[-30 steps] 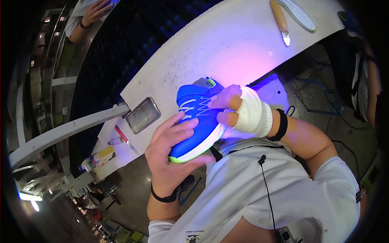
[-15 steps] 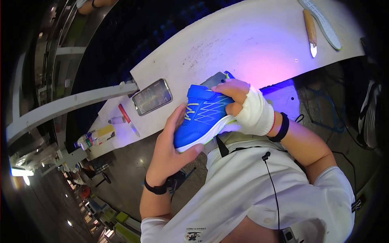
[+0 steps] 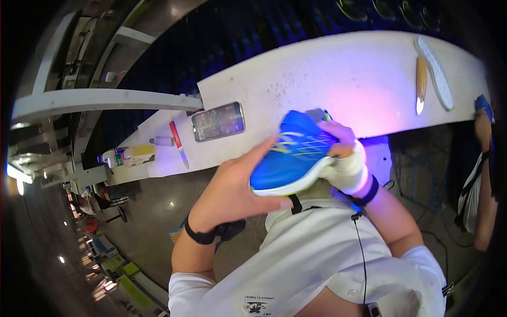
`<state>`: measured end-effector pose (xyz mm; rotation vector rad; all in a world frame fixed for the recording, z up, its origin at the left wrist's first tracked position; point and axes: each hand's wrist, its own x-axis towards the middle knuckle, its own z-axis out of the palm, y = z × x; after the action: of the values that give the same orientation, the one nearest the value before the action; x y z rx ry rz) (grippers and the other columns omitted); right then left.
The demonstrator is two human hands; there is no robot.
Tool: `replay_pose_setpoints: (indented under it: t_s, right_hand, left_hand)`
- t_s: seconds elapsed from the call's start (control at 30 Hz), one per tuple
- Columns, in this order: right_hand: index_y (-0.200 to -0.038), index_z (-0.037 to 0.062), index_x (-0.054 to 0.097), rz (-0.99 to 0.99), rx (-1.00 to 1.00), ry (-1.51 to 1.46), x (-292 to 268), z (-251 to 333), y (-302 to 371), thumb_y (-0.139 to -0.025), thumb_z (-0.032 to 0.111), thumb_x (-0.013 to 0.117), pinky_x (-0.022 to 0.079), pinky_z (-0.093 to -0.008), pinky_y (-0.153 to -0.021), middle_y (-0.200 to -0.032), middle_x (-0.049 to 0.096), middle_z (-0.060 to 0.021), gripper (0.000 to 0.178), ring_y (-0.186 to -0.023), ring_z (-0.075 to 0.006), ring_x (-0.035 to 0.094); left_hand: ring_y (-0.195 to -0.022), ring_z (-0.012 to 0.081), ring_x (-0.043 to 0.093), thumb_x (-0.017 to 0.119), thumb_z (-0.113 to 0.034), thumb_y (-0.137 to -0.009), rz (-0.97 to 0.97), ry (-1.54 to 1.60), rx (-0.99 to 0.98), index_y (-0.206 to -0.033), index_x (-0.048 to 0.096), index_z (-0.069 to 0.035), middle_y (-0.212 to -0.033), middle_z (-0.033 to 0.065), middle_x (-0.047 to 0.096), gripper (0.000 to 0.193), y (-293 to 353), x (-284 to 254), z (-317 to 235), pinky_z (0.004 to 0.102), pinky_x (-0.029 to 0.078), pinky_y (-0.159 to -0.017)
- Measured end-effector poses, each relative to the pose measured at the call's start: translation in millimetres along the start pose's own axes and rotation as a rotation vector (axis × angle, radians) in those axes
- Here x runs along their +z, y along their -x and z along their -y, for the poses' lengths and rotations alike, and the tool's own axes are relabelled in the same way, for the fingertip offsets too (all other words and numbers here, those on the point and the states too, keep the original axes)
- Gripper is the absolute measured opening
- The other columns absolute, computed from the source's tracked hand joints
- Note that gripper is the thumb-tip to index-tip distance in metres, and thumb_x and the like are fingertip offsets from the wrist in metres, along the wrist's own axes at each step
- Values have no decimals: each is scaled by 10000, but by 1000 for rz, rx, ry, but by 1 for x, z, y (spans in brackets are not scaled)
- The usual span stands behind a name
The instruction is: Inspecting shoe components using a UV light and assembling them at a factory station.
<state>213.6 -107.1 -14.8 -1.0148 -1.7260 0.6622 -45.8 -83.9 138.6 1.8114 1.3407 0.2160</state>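
A blue sports shoe point(image 3: 292, 158) with a white sole and pale laces is held between my hands, above the near edge of the workbench. Its toe points to the lower left. My left hand point(image 3: 235, 177) wraps the toe end, with the thumb under the sole edge. My right hand point(image 3: 344, 158), in a white fingerless glove, grips the heel end. A grey piece inside the shoe opening shows only in part behind the upper.
On the white bench point(image 3: 296, 79) lie a phone point(image 3: 218, 122), a red-handled knife point(image 3: 178, 142), a small bottle point(image 3: 161, 141) and a yellow-labelled bottle point(image 3: 132, 156). A wooden-handled knife point(image 3: 421, 84) and white sole point(image 3: 435, 74) lie far right. Another person's hand point(image 3: 482, 129) holds something blue.
My view has shifted, so the bench sits lower and more level. The shoe is still in both hands but tilted differently. Another person's arm now shows at the right edge.
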Motion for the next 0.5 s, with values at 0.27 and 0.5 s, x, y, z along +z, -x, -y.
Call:
replay_pose_setpoints:
  t_s: [0.27, 0.5]
  right_hand:
    - [-1284, 16, 666, 113, -96, -175, -111, 65, -38, -672, 380, 1000, 526, -546, -1108, -1192, 760, -203, 786, -1138, -384, 740]
    - [-1216, 3, 671, 28, 24, -51, -103, 82, -26, -640, 367, 1007, 572, -482, -1028, -1195, 767, -202, 760, -1119, -371, 752]
  left_hand:
    - [-1469, 436, 506, 770, -69, -894, -298, 38, 741, -1519, 516, 35, -1583, 258, 507, 683, -38, 107, -27, 485, 471, -1190]
    - [-1054, 382, 652, 845, 27, -720, -433, 260, 561, -1212, 644, 1, -1141, 178, 637, 532, -39, 157, 14, 451, 553, -913]
